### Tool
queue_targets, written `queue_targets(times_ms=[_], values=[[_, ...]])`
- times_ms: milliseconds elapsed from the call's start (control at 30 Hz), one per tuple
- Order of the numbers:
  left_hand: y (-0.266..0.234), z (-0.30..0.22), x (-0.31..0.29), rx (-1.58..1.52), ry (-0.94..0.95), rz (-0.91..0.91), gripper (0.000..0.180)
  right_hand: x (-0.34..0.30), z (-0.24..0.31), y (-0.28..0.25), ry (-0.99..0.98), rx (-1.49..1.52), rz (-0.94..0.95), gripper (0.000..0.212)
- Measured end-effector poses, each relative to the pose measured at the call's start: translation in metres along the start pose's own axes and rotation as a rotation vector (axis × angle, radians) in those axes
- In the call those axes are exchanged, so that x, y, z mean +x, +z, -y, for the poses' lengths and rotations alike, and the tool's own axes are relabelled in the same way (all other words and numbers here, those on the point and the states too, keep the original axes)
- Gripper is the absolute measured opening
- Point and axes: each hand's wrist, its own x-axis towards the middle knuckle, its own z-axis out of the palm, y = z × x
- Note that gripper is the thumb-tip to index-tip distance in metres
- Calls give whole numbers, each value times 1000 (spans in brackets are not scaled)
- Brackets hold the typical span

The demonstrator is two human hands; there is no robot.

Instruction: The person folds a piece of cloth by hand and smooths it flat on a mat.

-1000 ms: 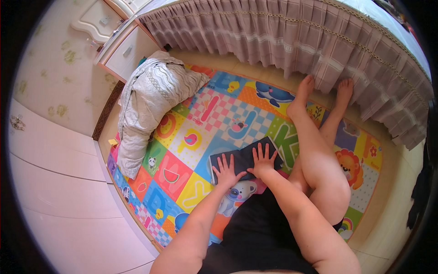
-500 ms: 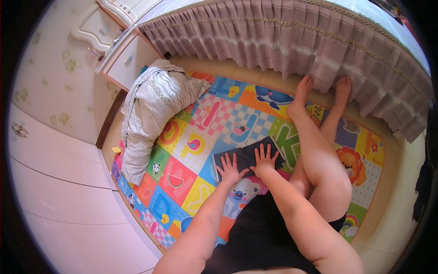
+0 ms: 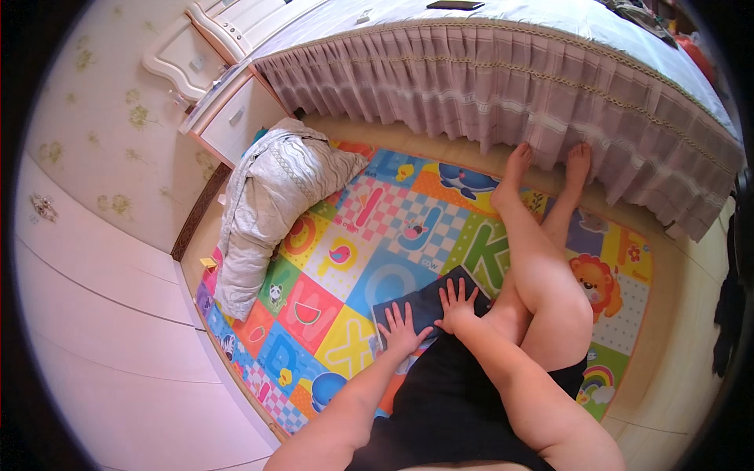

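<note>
A dark, flat folded cloth (image 3: 426, 303) with pale edges lies on the colourful play mat (image 3: 339, 339), close in front of my lap. My left hand (image 3: 404, 330) rests on its left part, palm down, fingers spread. On the right part my right hand (image 3: 457, 308) also lies flat with its fingers apart. Neither hand grips anything. Both palms hide some of the cloth, and its near edge runs up against my black clothing (image 3: 455, 400).
My bare legs (image 3: 542, 290) stretch across the mat's right side toward a bed with a pleated skirt (image 3: 471, 86). A bundled grey quilt (image 3: 271, 196) sits on the left, before a white bedside cabinet (image 3: 239, 122). Glossy white panels (image 3: 110, 314) line the left.
Both hands and the cloth have slid over the mat toward my body. The cloth now covers the printed bear, and a printed letter beyond it has come into sight. The view has tilted up slightly.
</note>
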Motion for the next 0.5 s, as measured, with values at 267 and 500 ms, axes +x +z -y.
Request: queue_targets(times_ms=[267, 500], values=[[33, 4, -61, -29, -50, -69, 98, -21, 1, 17, -233, -98, 109, 89], [31, -5, -48, 2, -88, -184, 95, -8, -1, 10, -237, -22, -38, 76]])
